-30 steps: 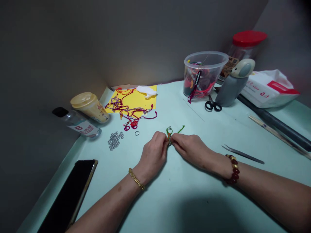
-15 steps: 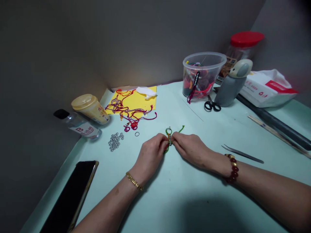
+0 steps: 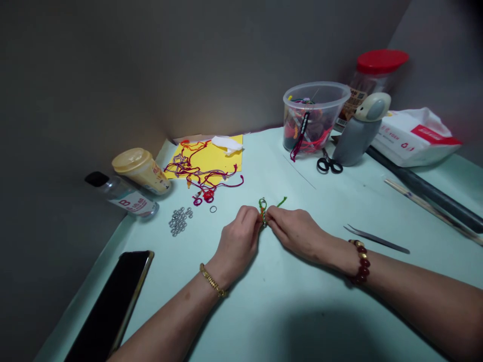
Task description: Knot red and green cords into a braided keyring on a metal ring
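Note:
A small green and orange corded piece (image 3: 263, 213) with a loop at its top lies between my two hands, near the middle of the table. My left hand (image 3: 241, 236) pinches its left side with closed fingers. From the right, my right hand (image 3: 292, 226) grips the other side, its fingers pressed together. A green cord end sticks out above my right hand. To the left are a metal ring (image 3: 213, 209) and a pile of silver rings or beads (image 3: 179, 221). The fingertips partly hide the corded piece.
Yellow paper (image 3: 215, 163) with tangled cords lies behind. Bottles and a phone (image 3: 113, 301) are at left. A clear tub (image 3: 317, 115), scissors (image 3: 329, 164), a grey bottle (image 3: 358, 138) and tweezers (image 3: 377, 238) are at right.
My left hand has shifted slightly right and turned a little, covering the lower green part seen before. My right hand has hardly moved.

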### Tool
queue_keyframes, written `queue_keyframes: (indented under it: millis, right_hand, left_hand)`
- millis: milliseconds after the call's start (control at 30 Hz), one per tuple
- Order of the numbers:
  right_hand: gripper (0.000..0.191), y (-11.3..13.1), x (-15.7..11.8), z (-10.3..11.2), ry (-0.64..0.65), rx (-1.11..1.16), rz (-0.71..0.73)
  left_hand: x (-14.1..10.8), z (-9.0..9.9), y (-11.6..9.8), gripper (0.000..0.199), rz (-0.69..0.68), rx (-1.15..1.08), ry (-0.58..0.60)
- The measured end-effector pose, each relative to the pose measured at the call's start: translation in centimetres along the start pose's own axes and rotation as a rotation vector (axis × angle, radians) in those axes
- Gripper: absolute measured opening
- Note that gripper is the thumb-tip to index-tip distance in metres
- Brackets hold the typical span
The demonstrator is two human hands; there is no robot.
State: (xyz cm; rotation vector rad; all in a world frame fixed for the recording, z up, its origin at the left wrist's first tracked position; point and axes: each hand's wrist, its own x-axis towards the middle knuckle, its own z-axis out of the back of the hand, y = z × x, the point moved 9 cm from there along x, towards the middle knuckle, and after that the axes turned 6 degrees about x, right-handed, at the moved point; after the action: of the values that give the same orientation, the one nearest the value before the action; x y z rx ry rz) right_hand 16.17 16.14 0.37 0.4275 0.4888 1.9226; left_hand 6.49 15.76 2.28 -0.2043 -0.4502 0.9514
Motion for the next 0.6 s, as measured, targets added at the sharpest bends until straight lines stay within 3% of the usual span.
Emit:
queue_keyframes:
  millis: [600]
  right_hand:
    - [0.02,-0.13,0.16,0.07,0.002,-0.009,-0.015]
  left_hand:
    - [0.26,-0.15,0.37,0.01,0.01,-0.033,0.092]
